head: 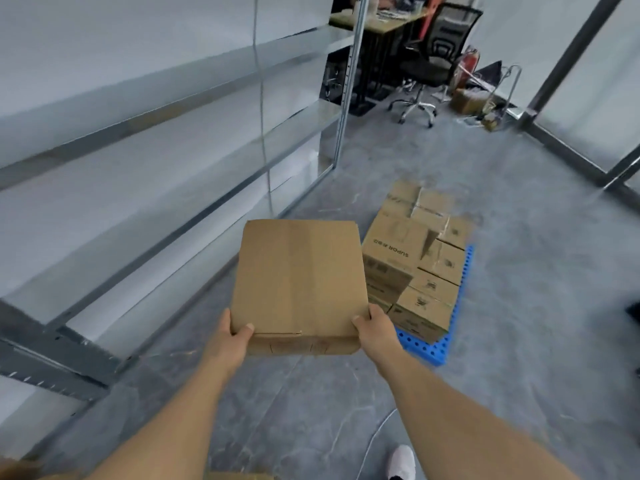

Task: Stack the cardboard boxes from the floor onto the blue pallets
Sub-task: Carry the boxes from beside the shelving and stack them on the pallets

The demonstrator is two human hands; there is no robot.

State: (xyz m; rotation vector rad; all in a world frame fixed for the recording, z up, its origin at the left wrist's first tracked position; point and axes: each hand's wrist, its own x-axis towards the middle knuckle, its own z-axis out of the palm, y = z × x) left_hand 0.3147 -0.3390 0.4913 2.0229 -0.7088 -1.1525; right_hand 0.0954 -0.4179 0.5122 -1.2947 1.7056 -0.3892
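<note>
Brown cardboard fills the middle of the view: a flat cardboard box [299,282] is held out in front of the person, above the grey floor [519,306], between both hands. The left hand [232,336] grips the near left corner, thumb curled over the top face and fingers hidden beneath. The right hand [372,329] grips the near right corner in the same way, thumb on top and the rest wrapped under the edge. Both forearms stretch forward from the bottom of the frame.

Just beyond and to the right of the held box, a stack of cardboard boxes [420,258] sits on a blue pallet [446,341], whose perforated edge shows along the near and right sides of the stack. The held box overlaps the stack's left side in the view; whether they touch cannot be told.

Metal shelving [173,161] runs along the left wall. A black office chair [434,60] and a desk [374,24] stand far back. A white shoe [401,462] shows at the bottom edge.
</note>
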